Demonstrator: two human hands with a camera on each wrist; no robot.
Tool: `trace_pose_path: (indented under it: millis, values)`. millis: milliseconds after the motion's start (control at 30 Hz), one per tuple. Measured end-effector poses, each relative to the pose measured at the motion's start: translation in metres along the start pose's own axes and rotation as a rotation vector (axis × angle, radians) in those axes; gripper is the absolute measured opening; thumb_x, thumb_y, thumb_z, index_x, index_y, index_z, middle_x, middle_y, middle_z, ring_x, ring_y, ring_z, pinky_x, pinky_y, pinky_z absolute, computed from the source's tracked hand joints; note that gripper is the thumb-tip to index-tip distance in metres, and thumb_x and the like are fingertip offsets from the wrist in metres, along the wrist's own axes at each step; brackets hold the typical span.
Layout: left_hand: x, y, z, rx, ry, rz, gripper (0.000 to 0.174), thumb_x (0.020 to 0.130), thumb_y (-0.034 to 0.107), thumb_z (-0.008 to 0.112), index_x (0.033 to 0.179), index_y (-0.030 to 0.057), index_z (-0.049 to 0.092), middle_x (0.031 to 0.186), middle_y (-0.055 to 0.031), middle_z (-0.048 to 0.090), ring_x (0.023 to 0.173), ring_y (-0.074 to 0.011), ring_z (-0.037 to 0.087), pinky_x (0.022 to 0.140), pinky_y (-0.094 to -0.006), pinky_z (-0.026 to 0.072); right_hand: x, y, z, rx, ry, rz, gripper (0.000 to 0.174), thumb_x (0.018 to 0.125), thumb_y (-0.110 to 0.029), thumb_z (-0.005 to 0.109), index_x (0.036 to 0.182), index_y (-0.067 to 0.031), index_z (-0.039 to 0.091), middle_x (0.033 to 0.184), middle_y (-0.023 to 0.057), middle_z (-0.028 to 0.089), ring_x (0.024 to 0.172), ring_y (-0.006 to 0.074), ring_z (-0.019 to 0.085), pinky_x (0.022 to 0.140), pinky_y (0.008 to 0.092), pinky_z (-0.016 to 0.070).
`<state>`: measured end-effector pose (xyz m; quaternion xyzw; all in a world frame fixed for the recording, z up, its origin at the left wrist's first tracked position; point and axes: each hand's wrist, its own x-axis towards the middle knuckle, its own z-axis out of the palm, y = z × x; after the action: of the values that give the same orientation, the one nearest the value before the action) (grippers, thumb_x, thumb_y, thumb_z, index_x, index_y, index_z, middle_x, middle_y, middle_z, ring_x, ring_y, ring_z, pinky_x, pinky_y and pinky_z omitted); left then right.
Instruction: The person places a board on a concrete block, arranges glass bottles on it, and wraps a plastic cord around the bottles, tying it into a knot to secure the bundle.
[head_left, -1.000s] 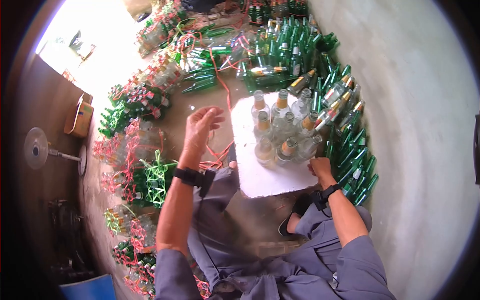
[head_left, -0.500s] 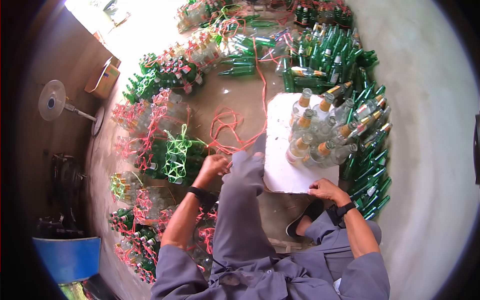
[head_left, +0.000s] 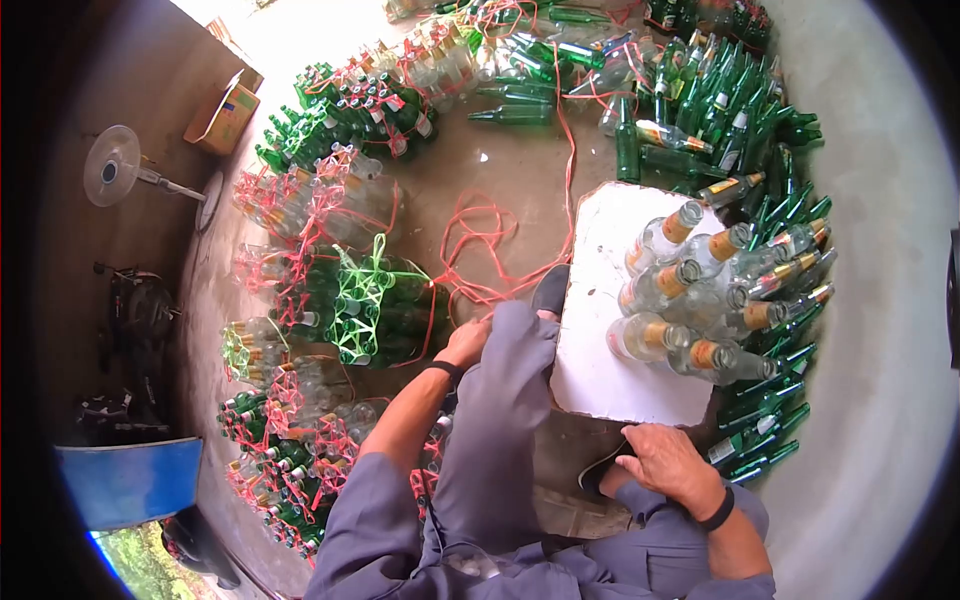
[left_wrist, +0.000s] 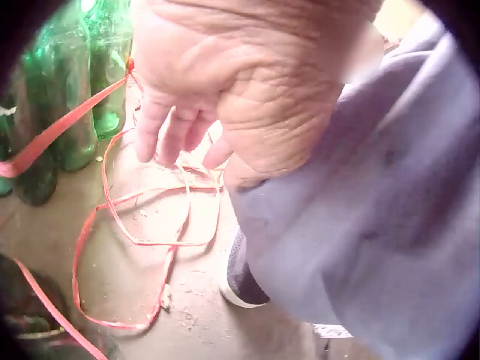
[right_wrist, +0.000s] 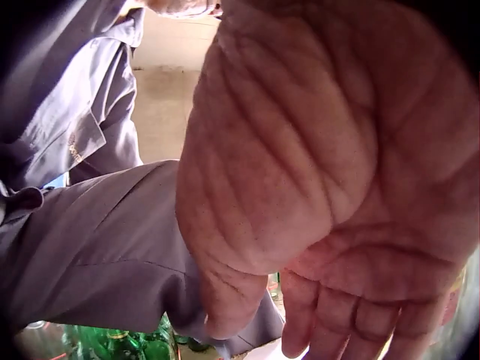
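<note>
Clear glass bottles with gold neck labels [head_left: 648, 338] stand grouped on a white board [head_left: 592, 375] in front of the person. My right hand [head_left: 668, 462] is just off the board's near edge, its palm [right_wrist: 292, 180] bare and its fingers extended in the right wrist view. Down beside the left knee is my left hand [head_left: 466, 343], partly covered by the trouser leg. Its loose fingers [left_wrist: 152, 129] hang above red cord [left_wrist: 172, 244] on the floor and hold nothing.
Green bottles [head_left: 758, 440] lie stacked along the right wall. Bundles tied with red and green cord [head_left: 358, 310] line the left side. A standing fan [head_left: 112, 172], a cardboard box [head_left: 222, 118] and a blue panel [head_left: 130, 483] are farther left. One shoe [head_left: 551, 290] stands beside the board.
The head view has swung left. My left hand has come down from beside the board to the left knee. My right hand has drawn back from the board's edge and its fingers have loosened.
</note>
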<state>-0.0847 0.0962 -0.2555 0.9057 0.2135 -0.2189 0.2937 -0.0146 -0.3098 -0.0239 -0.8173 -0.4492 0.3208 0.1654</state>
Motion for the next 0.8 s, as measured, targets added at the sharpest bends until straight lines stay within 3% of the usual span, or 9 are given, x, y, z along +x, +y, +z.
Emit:
trace_pose_path:
  millis: [67,100,167,300,433,533,600,733,800]
  values:
    - [0.014,0.01,-0.005,0.193,0.159,0.161,0.023,0.085,0.023,0.06,0.098,0.0058,0.07,0.137,-0.0227,0.052,0.105,-0.0409,0.062,0.084,-0.0515,0.0526,0.004,-0.004,-0.002,-0.026,0.026,-0.009,0.031,0.082,-0.026,0.072,0.095,-0.0025,0.057,0.085,0.0175,0.062,0.082,0.0356,0.063,0.075,0.0469,0.0496]
    - [0.026,0.014,-0.008,0.192,0.149,0.159,0.023,0.085,0.023,0.06,0.098,0.0058,0.07,0.137,-0.0227,0.052,0.105,-0.0409,0.062,0.084,-0.0515,0.0526,0.006,-0.008,-0.007,-0.07,0.027,-0.017,0.032,0.081,-0.026,0.073,0.095,-0.003,0.056,0.085,0.0158,0.061,0.082,0.0335,0.062,0.074,0.045,0.0491]
    - [0.051,0.021,-0.014,0.459,0.045,0.199,0.022,0.085,0.019,0.058,0.098,0.008,0.072,0.152,-0.0179,0.033,0.114,-0.0372,0.057,0.086,-0.0542,0.0518,0.009,-0.015,-0.017,-0.126,0.007,-0.011,0.033,0.081,-0.025,0.074,0.096,-0.003,0.055,0.086,0.0125,0.059,0.082,0.0291,0.06,0.074,0.0404,0.0475]
    - [0.086,0.037,-0.021,0.742,-0.042,0.216,0.029,0.086,0.024,0.061,0.111,0.0106,0.07,0.155,-0.0136,0.033,0.121,-0.0289,0.054,0.09,-0.0546,0.049,0.013,-0.016,-0.025,-0.094,0.007,-0.029,0.035,0.081,-0.025,0.073,0.1,-0.0033,0.054,0.089,0.0108,0.057,0.085,0.0265,0.059,0.075,0.0398,0.0464]
    - [0.106,0.034,-0.014,0.709,-0.074,0.163,0.026,0.088,0.025,0.057,0.103,0.0107,0.073,0.155,-0.0111,0.034,0.116,-0.0296,0.057,0.086,-0.0564,0.0495,0.014,-0.012,-0.032,-0.048,-0.075,0.012,0.043,0.085,-0.024,0.07,0.115,0.0036,0.057,0.096,0.0132,0.058,0.089,0.0295,0.058,0.078,0.0399,0.0461]
    - [0.112,0.03,-0.01,0.726,-0.147,0.094,0.027,0.09,0.027,0.057,0.103,0.0108,0.074,0.148,-0.0083,0.046,0.114,-0.029,0.061,0.086,-0.0548,0.0502,0.018,-0.02,-0.046,-0.064,-0.052,0.006,0.045,0.085,-0.025,0.069,0.117,0.0035,0.057,0.096,0.0134,0.058,0.089,0.0296,0.058,0.079,0.0401,0.046]
    - [0.103,0.026,-0.013,0.668,-0.229,0.096,0.026,0.089,0.022,0.056,0.103,0.0098,0.074,0.128,-0.0106,0.064,0.106,-0.0302,0.067,0.085,-0.0514,0.0527,0.015,-0.013,-0.036,-0.091,-0.02,-0.001,0.038,0.084,-0.025,0.07,0.108,0.0004,0.055,0.092,0.0123,0.057,0.087,0.0279,0.058,0.077,0.0396,0.0457]
    - [0.067,0.023,-0.035,0.501,-0.144,0.214,0.025,0.086,0.018,0.057,0.102,0.0074,0.073,0.103,-0.0156,0.072,0.097,-0.0332,0.07,0.081,-0.0485,0.0545,0.011,-0.017,-0.027,-0.148,0.018,-0.003,0.031,0.084,-0.026,0.07,0.096,-0.0029,0.054,0.086,0.0113,0.056,0.084,0.0266,0.058,0.076,0.0395,0.0453]
    - [0.058,0.019,-0.041,0.467,-0.151,0.251,0.02,0.083,0.02,0.06,0.091,0.0039,0.07,0.085,-0.0207,0.069,0.087,-0.0372,0.068,0.074,-0.047,0.0538,0.007,-0.019,-0.022,-0.157,0.042,-0.021,0.03,0.084,-0.027,0.071,0.095,-0.003,0.055,0.085,0.0118,0.057,0.083,0.0271,0.059,0.075,0.0398,0.0455]
